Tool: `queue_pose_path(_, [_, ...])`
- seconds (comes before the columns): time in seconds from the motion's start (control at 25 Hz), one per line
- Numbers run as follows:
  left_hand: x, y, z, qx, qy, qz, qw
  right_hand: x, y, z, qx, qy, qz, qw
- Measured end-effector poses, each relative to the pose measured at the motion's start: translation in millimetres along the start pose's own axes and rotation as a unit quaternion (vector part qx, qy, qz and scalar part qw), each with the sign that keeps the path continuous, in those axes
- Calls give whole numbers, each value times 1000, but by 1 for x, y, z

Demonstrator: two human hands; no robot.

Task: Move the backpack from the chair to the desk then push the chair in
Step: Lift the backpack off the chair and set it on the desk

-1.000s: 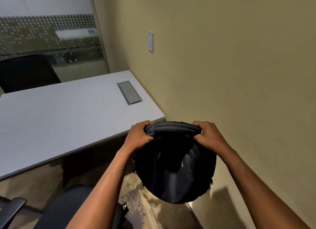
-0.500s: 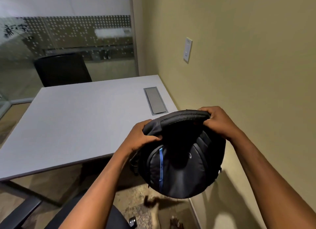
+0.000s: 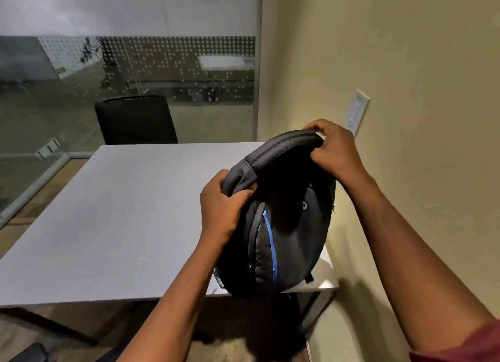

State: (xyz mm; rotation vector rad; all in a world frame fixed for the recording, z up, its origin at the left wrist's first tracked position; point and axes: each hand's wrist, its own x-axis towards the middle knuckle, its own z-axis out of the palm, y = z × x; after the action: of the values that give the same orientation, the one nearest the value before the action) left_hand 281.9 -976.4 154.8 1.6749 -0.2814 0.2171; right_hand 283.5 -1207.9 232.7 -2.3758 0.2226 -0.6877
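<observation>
A black backpack (image 3: pixel 284 226) with a blue stripe hangs over the near right corner of the pale grey desk (image 3: pixel 121 221). My left hand (image 3: pixel 224 207) grips its upper left side. My right hand (image 3: pixel 332 148) clasps the padded top edge. Whether the bag's bottom touches the desk I cannot tell; it covers the desk's right part. Of the near chair, only a dark piece (image 3: pixel 29 352) shows at the bottom left corner.
A second black chair (image 3: pixel 135 119) stands behind the desk's far edge, against a glass partition (image 3: pixel 108 72) with a dotted band. A yellow wall (image 3: pixel 405 64) runs close along the desk's right side and carries a white wall plate (image 3: pixel 358 113).
Both hands have lifted the backpack from below desk height, near the wall, up and forward over the desk's near right corner. The view has swung up and toward the desk.
</observation>
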Motion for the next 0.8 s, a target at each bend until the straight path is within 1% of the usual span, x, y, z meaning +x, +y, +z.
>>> queue_pose_path(0.04, [6, -2, 12, -5, 30, -13, 999, 15, 3, 9, -15, 32, 18, 999])
queue_pose_path(0.08, [13, -5, 24, -6, 57, -22, 998, 29, 7, 18, -29, 48, 51, 997])
queue_pose_path(0.16, [22, -11, 50, -11, 93, -27, 995, 49, 19, 30, -24, 40, 121, 992])
queue_pose_path(0.2, [25, -14, 64, -17, 101, -34, 994, 59, 24, 33, 10, 31, 150, 988])
queue_pose_path(0.28, [28, -25, 89, -17, 103, -57, 993, 76, 34, 39, 120, -5, 190, 974])
queue_pose_path(0.32, [28, -32, 99, -16, 97, -65, 993, 79, 38, 42, 171, -31, 198, 965])
queue_pose_path(0.4, [26, -46, 115, -28, 68, -69, 995, 82, 50, 47, 216, -78, 200, 953])
queue_pose_path(0.52, [23, -53, 137, -13, 24, -64, 998, 84, 67, 51, 275, -85, 205, 935])
queue_pose_path(0.6, [20, -48, 151, 13, -26, -43, 999, 83, 67, 51, 297, -77, 206, 929])
queue_pose_path(0.64, [19, -46, 159, 25, -62, -34, 997, 83, 65, 49, 273, -76, 203, 937])
queue_pose_path(0.68, [20, -43, 166, 36, -101, -27, 994, 85, 63, 47, 221, -82, 201, 951])
queue_pose_path(0.76, [23, -45, 179, 70, -166, -12, 983, 89, 62, 42, 46, -103, 194, 974])
queue_pose_path(0.8, [25, -48, 185, 97, -189, 1, 977, 90, 64, 41, -50, -115, 185, 975])
